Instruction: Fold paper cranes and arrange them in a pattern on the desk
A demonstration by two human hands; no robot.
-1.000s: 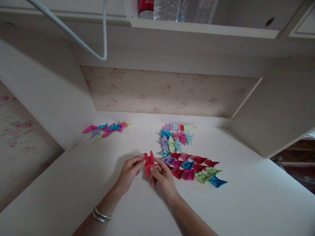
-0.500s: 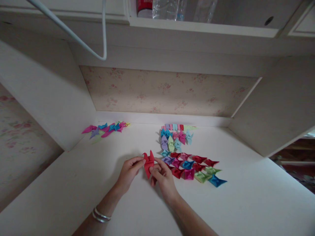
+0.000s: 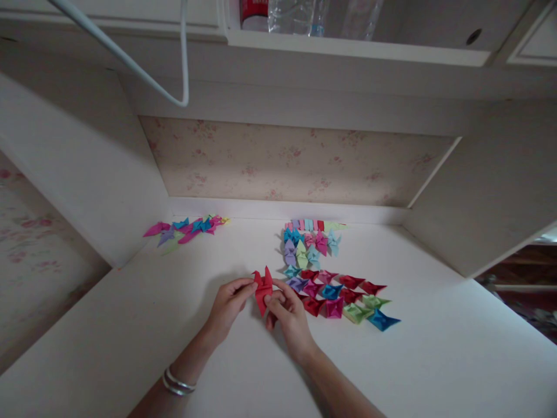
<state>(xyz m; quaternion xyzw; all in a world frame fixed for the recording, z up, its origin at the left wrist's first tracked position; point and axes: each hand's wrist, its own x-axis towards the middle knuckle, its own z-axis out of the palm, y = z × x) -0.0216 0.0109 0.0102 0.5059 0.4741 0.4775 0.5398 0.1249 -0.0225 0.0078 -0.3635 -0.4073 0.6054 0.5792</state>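
A red origami crane (image 3: 263,290) is held just above the white desk between my two hands, its narrow points facing up. My left hand (image 3: 228,305) pinches its left edge between thumb and fingertips. On the other side my right hand (image 3: 289,316) grips its lower right part, thumb in front and fingers partly behind the paper. Right beside my right hand lie rows of folded paper pieces in red, pink, blue and green, among them a blue folded piece (image 3: 383,319) at the near right end.
Upright paper cranes (image 3: 301,254) and a row of flat folded papers (image 3: 308,224) lie farther back. A loose pile of colourful cranes (image 3: 191,228) rests at the back left. Overhead are a shelf with plastic bottles (image 3: 290,16) and a hanging white cable (image 3: 186,69).
Both hands keep their hold on the red origami crane with hardly any motion. The view has shifted very slightly.
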